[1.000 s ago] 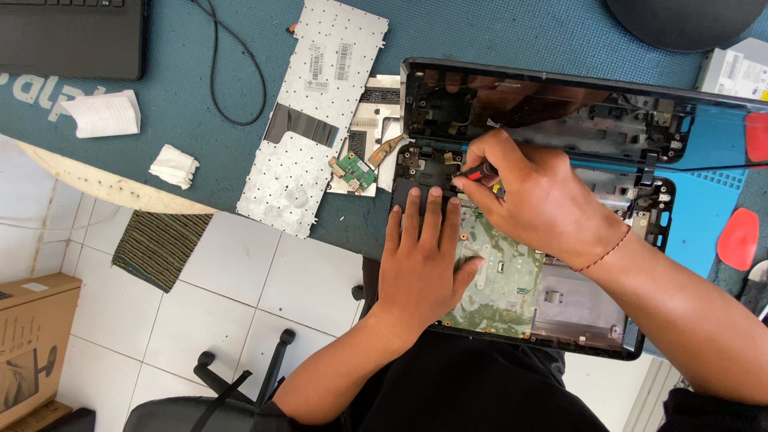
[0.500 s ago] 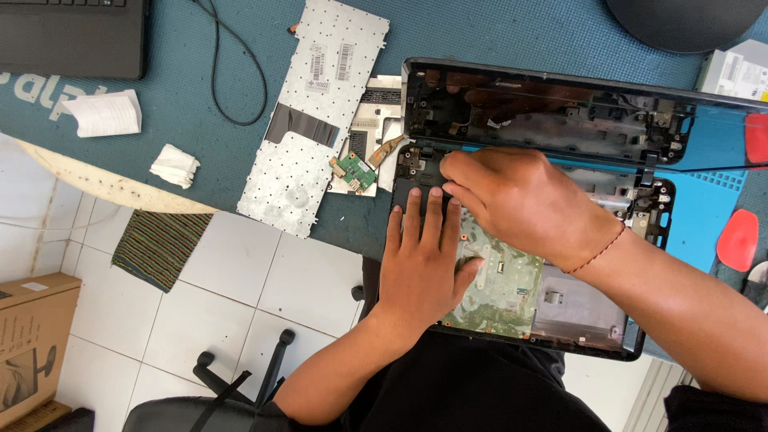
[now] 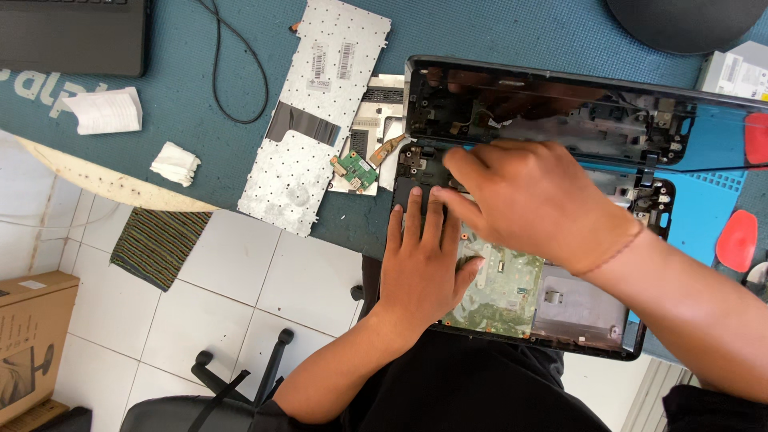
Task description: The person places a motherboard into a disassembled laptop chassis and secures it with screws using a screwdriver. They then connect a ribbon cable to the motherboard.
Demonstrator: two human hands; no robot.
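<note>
Bench [image 3: 520,32] with teal-blue mat fills the upper part of the view, white tiled floor [image 3: 240,280] below left. Opened laptop chassis [image 3: 560,112], black, lies at bench right half near the front edge, top cover off, innards exposed; green mainboard [image 3: 500,292] shows in its lower part, grey metal plate [image 3: 576,308] right of it. Detached keyboard [image 3: 316,112] lies face down, silver back up, angled, just left of the chassis. Closed dark laptop [image 3: 72,36] at top left corner. Cardboard box [image 3: 28,344] on floor, bottom left. Striped cloth [image 3: 156,244] hangs off bench edge. Black cable [image 3: 228,72] loops between dark laptop and keyboard.

Right hand [image 3: 536,204] over chassis middle, palm down, fingers curled toward the left hinge area; fingertips hidden against the frame, grip state cannot tell, nothing visible in it. Left hand [image 3: 420,260] flat on chassis left part, fingers spread and straight, pressing down, grip holding nothing; thumb rests on mainboard edge.

Red pry tool [image 3: 736,240] at right edge on blue mat. Small green circuit board [image 3: 356,168] between keyboard and chassis. Two white folded paper wads [image 3: 104,112] [image 3: 176,164] on the bench left.
</note>
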